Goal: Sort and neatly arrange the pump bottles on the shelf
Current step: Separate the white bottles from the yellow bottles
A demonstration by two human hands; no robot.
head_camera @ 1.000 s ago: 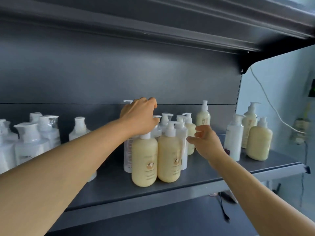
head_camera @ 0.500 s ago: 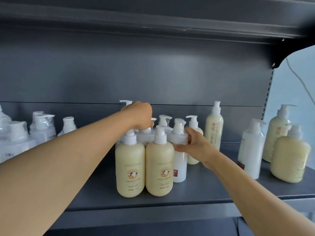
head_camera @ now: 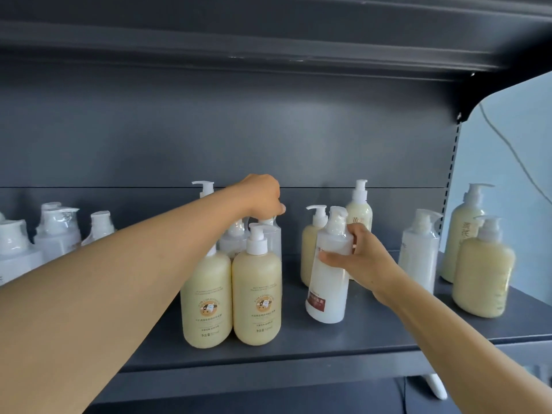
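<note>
Two cream pump bottles stand side by side at the front of the dark shelf. Behind them stand clear and white pump bottles. My left hand grips the pump top of a clear bottle in that back group. My right hand holds a white pump bottle with a red label, tilted and pulled to the right of the group. Behind it stand a small cream bottle and a tall cream bottle.
Wrapped white bottles crowd the shelf's left end. At the right end stand a white bottle, a tall cream bottle and a wide cream bottle. A cable hangs on the wall beyond. An upper shelf overhangs.
My right hand closed round the white red-label bottle and drew it rightward out of the group, tilting it. My left hand stayed on the back bottle's pump. The camera shifted left.
</note>
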